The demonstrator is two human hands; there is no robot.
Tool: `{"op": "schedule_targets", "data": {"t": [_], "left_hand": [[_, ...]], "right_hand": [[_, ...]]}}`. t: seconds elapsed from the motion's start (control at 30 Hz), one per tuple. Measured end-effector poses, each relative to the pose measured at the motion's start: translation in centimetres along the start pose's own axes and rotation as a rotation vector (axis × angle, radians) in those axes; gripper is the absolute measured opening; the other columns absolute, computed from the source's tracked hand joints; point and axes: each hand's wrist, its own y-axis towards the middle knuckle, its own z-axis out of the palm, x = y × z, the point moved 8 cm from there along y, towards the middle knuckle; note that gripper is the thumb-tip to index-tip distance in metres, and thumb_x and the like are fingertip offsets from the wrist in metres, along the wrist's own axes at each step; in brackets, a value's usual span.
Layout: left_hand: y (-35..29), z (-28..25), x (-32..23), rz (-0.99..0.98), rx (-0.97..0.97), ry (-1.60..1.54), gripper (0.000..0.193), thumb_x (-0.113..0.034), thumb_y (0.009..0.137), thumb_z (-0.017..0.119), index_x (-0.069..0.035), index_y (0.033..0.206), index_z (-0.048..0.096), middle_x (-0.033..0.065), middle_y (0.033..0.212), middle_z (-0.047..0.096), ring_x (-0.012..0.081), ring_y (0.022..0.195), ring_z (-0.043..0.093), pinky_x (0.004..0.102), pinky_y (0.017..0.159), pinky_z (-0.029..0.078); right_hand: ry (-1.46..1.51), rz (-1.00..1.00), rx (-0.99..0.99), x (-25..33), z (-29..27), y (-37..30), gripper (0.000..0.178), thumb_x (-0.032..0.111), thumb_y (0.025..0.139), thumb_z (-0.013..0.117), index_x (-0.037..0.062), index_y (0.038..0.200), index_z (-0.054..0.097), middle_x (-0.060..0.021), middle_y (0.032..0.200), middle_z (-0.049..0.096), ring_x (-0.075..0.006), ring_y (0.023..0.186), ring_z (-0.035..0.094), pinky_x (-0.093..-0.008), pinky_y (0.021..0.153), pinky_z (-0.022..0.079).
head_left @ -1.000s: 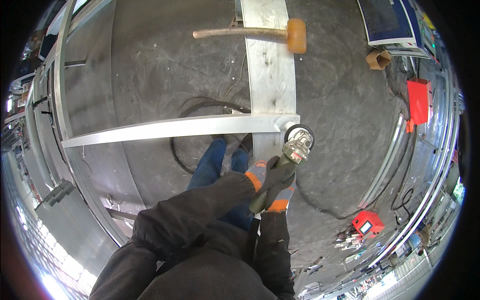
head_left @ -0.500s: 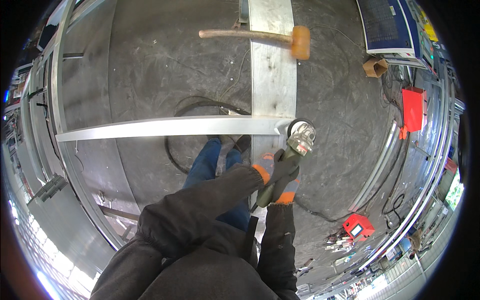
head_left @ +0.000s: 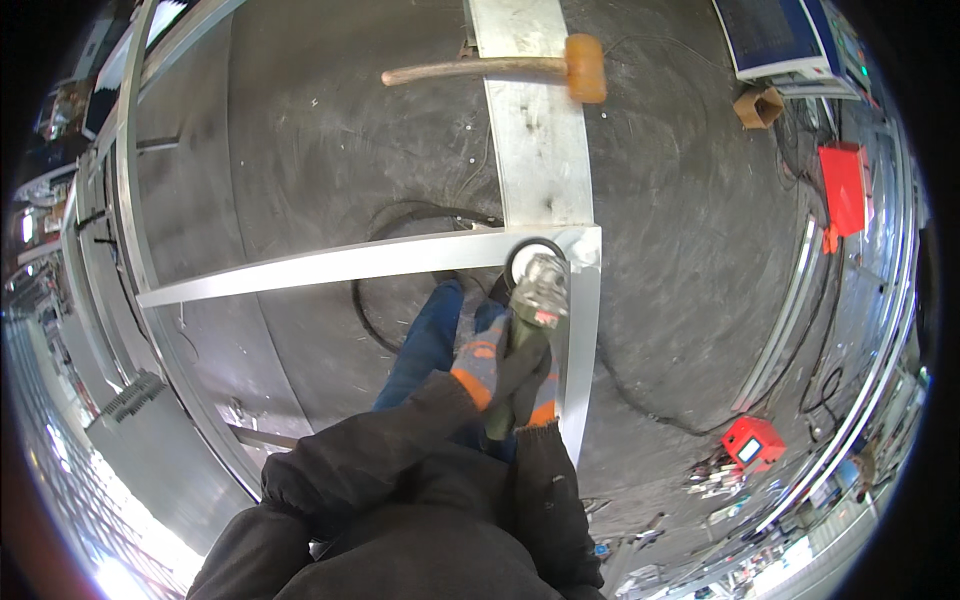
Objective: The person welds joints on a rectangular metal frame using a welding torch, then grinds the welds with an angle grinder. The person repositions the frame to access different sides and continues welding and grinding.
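An angle grinder [head_left: 541,292] with a green body and silver head is gripped by both my gloved hands. My left hand [head_left: 480,358] wraps the body from the left, fingers closed. My right hand [head_left: 546,388] closes round it lower down on the right; part of its grip is hidden. The round disc [head_left: 532,256] lies over the inner side of the corner where a long silver metal bar [head_left: 340,263] meets a second bar [head_left: 583,350] running toward me. Whether disc and metal touch, I cannot tell.
A wooden-handled mallet [head_left: 586,70] lies across a wide metal beam [head_left: 540,160] beyond the corner. Black cable [head_left: 365,325] curls on the floor by my legs. To the right are a red box [head_left: 843,190], a red device [head_left: 754,444] and a cardboard box [head_left: 758,108].
Both hands and the grinder have moved left and slightly nearer me, from the outer end of the corner to its inner side. The bar running toward me is now uncovered.
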Motion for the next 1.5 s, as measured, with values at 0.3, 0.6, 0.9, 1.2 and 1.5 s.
{"op": "schedule_targets", "data": {"t": [0.3,0.6,0.9,1.2,1.5], "left_hand": [[-1.4,0.4,-3.1,0.110,0.007,0.131,0.043,-0.035,0.100,0.063,-0.001,0.126,0.056,0.0129,0.106,0.070,0.0189,0.096,0.066,0.0344,0.083,0.053],[1.1,1.3,-4.7,0.175,0.087,0.372,0.045,-0.039,0.099,0.063,-0.001,0.124,0.056,0.0103,0.105,0.070,0.0177,0.095,0.067,0.0335,0.085,0.053],[3.8,0.7,-4.0,0.112,0.069,0.386,0.052,-0.043,0.099,0.064,-0.001,0.130,0.054,0.0123,0.111,0.068,0.0170,0.100,0.065,0.0327,0.086,0.055],[4.1,0.6,-4.6,0.156,0.125,-0.023,0.032,-0.025,0.098,0.067,-0.001,0.118,0.060,0.0094,0.095,0.071,0.0176,0.086,0.068,0.0314,0.073,0.056],[-5.6,-1.5,2.7,0.093,-0.157,0.086,0.061,-0.049,0.098,0.062,0.000,0.133,0.056,0.0177,0.120,0.068,0.0255,0.113,0.065,0.0393,0.096,0.051]], "right_hand": [[0.203,0.055,0.095,-2.1,-1.9,-0.6,0.050,0.030,0.107,0.052,0.0067,0.150,0.042,-0.0138,0.144,0.049,-0.0235,0.131,0.050,-0.0335,0.103,0.048],[-0.076,-0.082,-0.034,-0.2,-1.0,2.0,0.060,0.029,0.102,0.060,0.0034,0.151,0.036,-0.0136,0.144,0.048,-0.0221,0.133,0.049,-0.0344,0.106,0.045],[-0.428,-0.098,0.015,6.7,0.2,3.3,0.040,0.033,0.099,0.064,0.0043,0.126,0.059,-0.0114,0.114,0.067,-0.0253,0.102,0.068,-0.0387,0.079,0.056],[-0.390,0.001,0.080,2.1,-0.2,4.8,0.054,0.038,0.104,0.053,0.0029,0.144,0.044,-0.0147,0.132,0.058,-0.0258,0.119,0.060,-0.0350,0.098,0.051],[-0.188,-0.144,0.215,6.2,2.3,-1.7,0.031,0.030,0.095,0.064,0.0018,0.108,0.061,-0.0078,0.090,0.065,-0.0251,0.079,0.067,-0.0372,0.069,0.056]]}}
